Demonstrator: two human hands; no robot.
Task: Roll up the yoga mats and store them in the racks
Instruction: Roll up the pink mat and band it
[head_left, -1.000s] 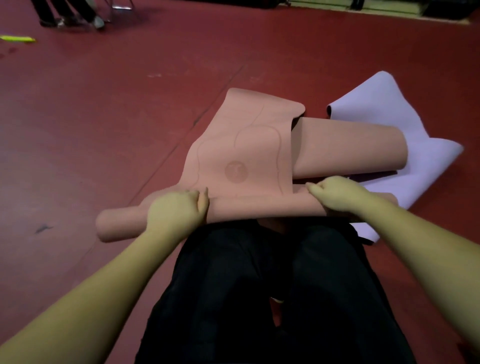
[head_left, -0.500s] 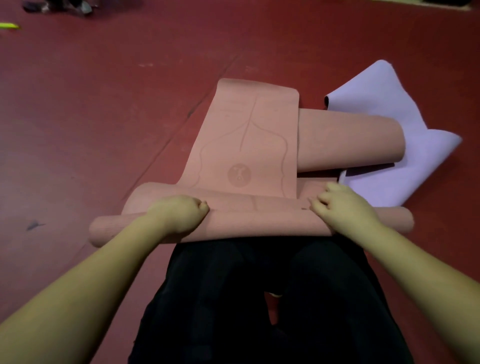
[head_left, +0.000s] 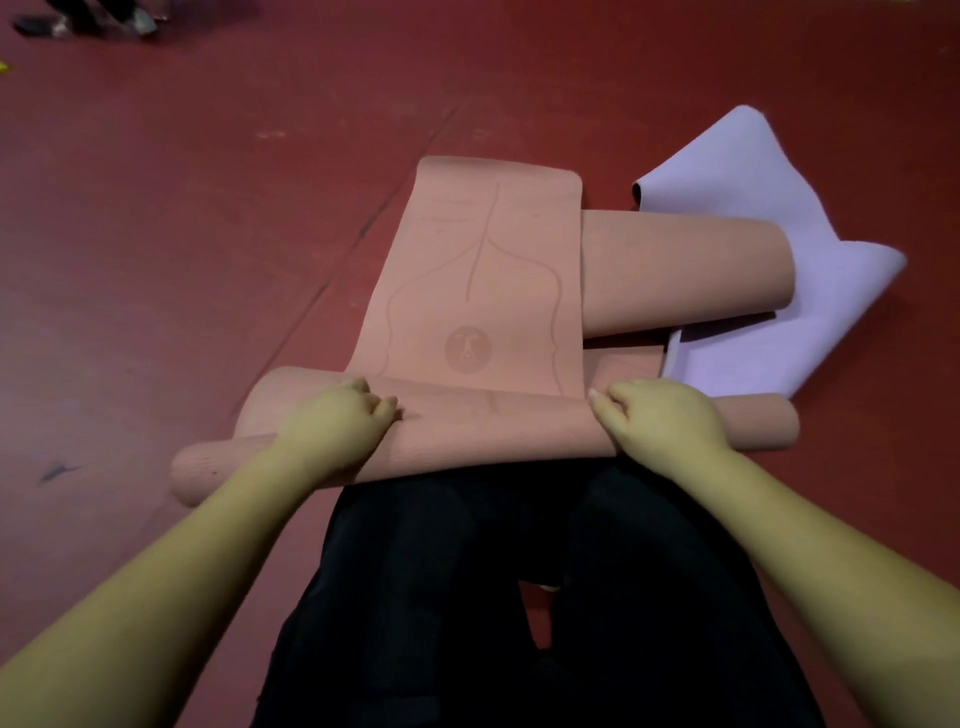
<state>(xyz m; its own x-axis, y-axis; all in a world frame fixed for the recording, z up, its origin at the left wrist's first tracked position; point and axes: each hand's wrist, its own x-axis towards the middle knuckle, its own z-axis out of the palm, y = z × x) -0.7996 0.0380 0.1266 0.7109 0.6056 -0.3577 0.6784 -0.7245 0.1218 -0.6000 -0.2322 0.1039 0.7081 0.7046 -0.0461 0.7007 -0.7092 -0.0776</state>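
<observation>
- The pink yoga mat (head_left: 483, 291) lay on the red floor (head_left: 182, 234) just in front of the person's knees, its near part wound into a roll (head_left: 493, 431) lying crosswise, its far part flat and reaching away.
- The left hand (head_left: 332, 431) gripped the roll left of its middle; its fingers (head_left: 382, 408) were curled tight over the top, and their tips could not be seen.
- The right hand (head_left: 660, 426) gripped the roll right of its middle, its fingers (head_left: 602, 402) curled at the flat part's right edge; what lay under the palm was hidden.
- A second pink mat piece (head_left: 685, 275), curled at its right end, lay crosswise under the flat part; how it joined the rest was hard to tell.
- A lilac yoga mat (head_left: 753, 223) lay crumpled at the far right, partly covered by the pink piece.
- Black trousers (head_left: 519, 597) hid the roll's near side.
- At the far left corner of the floor, blurred shoes (head_left: 83, 18) were cut off by the frame.
</observation>
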